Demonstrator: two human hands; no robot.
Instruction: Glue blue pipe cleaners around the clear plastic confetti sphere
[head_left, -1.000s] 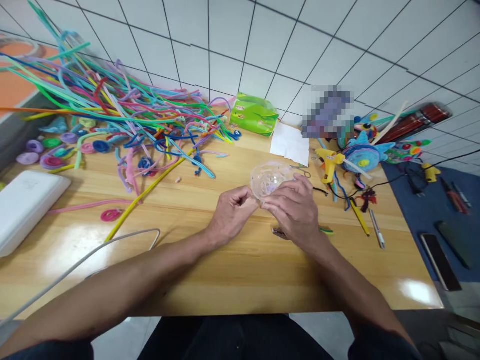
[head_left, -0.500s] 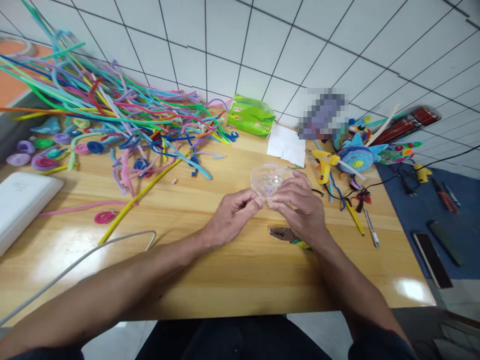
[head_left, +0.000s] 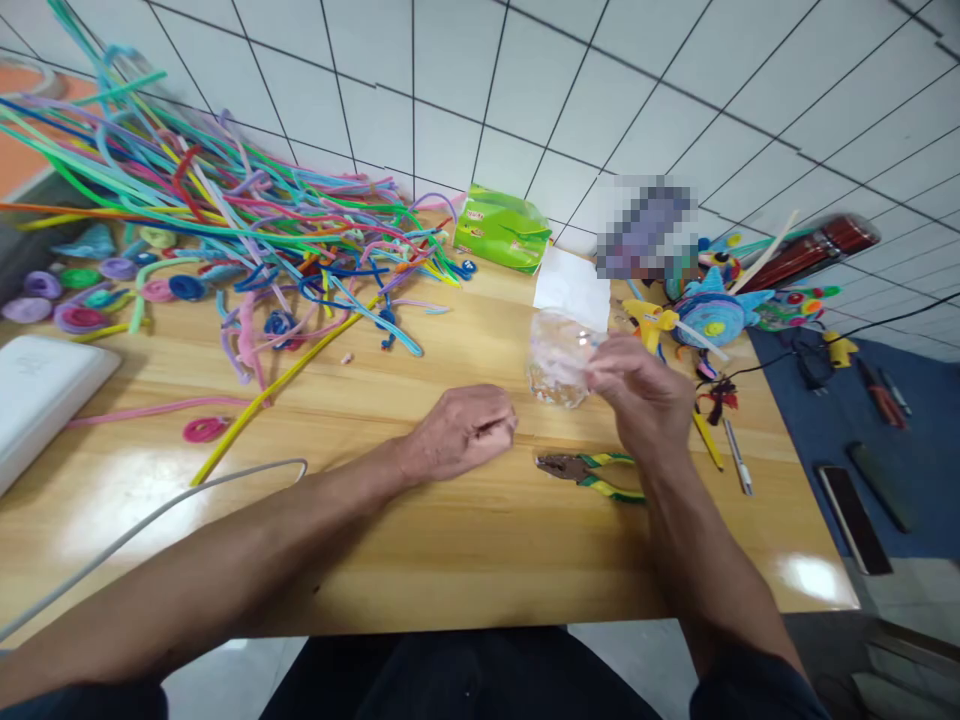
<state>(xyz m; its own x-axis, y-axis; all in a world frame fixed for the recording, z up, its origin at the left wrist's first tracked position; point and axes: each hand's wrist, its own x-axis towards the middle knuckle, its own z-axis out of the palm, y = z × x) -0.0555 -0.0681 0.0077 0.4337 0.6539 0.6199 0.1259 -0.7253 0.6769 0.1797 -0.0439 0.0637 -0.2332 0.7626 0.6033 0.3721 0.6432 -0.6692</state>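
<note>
Midway along the worktop (head_left: 450, 560), toward its back edge, the clear container (head_left: 553, 368) held small pieces; work appeared unfinished. The left hand (head_left: 466, 432) was clenched, contents hidden. The right hand (head_left: 646, 388) was bunched at the container's side, grip indeterminate.

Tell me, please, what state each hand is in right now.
Left hand: closed; no held thing can be made out.
Right hand: pinched closed at the clear container; whether it grips it cannot be told.

Glossy wooden tabletop (head_left: 450, 550), heap of colourful fuzzy stems (head_left: 300, 222), green packet (head_left: 501, 232), white paper (head_left: 571, 285), pliers (head_left: 571, 468), pink coil (head_left: 205, 429).
</note>
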